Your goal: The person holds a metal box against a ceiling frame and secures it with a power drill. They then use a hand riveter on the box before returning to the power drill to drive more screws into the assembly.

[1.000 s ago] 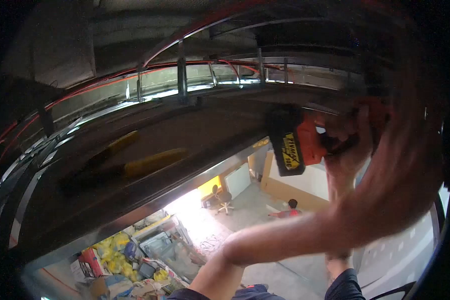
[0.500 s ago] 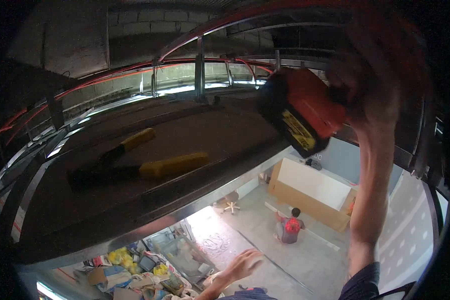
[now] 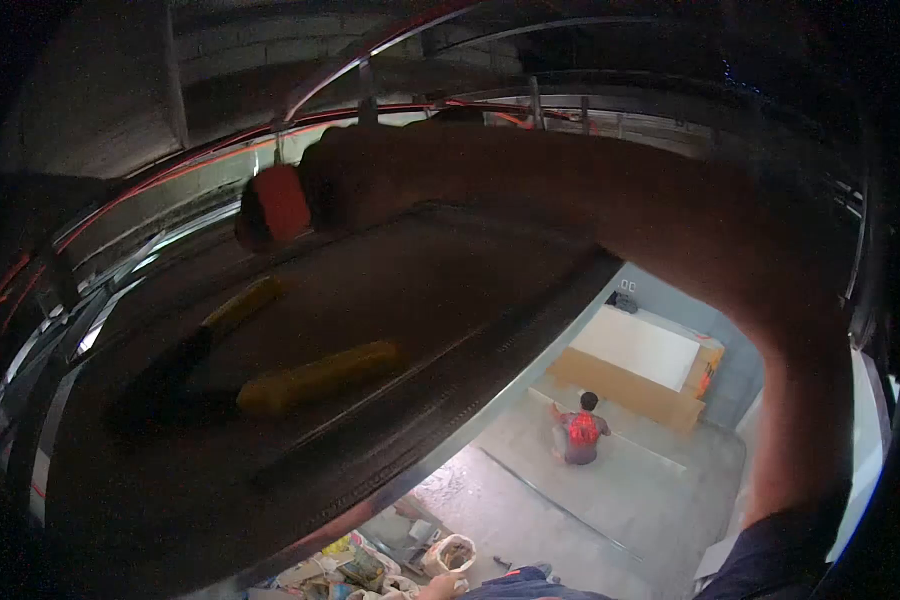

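Observation:
My right arm reaches across the dark ceiling panel (image 3: 450,290) toward the left. At its end my right hand (image 3: 360,175) is closed around a red and black cordless power tool (image 3: 283,203); only its red end shows past the fingers, and shadow hides the rest. Below the tool, a hand tool with two yellow handles (image 3: 320,378) lies spread on the panel, its dark head hard to make out. Low in the view, only a part of my left hand (image 3: 438,588) shows at the frame's bottom edge, its fingers not clear.
Metal framing (image 3: 367,92) and orange-red cable run behind the panel. On the floor far below, a person (image 3: 582,430) crouches beside a long strip, near a white board (image 3: 630,345) and cardboard. Bags and debris (image 3: 370,565) lie at the bottom.
My right hand has swung left over the panel with the power tool, and the forearm now spans the view. My left hand has dropped toward the bottom edge. The view has shifted slightly.

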